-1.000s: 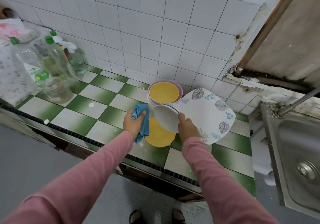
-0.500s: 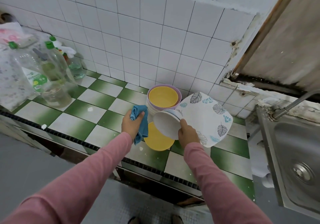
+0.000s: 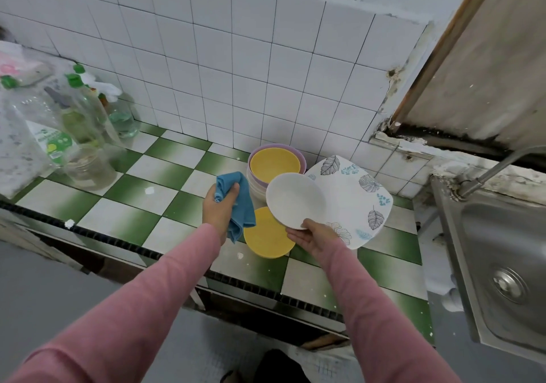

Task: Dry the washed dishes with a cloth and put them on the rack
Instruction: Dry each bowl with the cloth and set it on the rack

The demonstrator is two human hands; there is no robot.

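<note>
My right hand (image 3: 313, 234) holds a small white bowl (image 3: 295, 200) by its near rim, tilted so its hollow faces me, above the counter. My left hand (image 3: 218, 208) is closed on a crumpled blue cloth (image 3: 239, 205), just left of the bowl and not touching it. Behind them stands a stack of bowls (image 3: 276, 165) with a yellow one on top inside a lilac one. A yellow plate (image 3: 266, 237) lies flat under my hands. A white square plate with leaf prints (image 3: 354, 199) leans at the right of the stack. No rack is in view.
The green and white tiled counter (image 3: 141, 187) carries several plastic bottles (image 3: 74, 110) and a glass jar (image 3: 88, 164) at the left. A steel sink (image 3: 502, 264) with a tap pipe (image 3: 496, 166) lies at the right. A white tiled wall runs behind.
My right hand has turned the white bowl from showing its underside to facing its hollow toward me and shifted its grip to the near rim. My left hand with the cloth stayed beside it.
</note>
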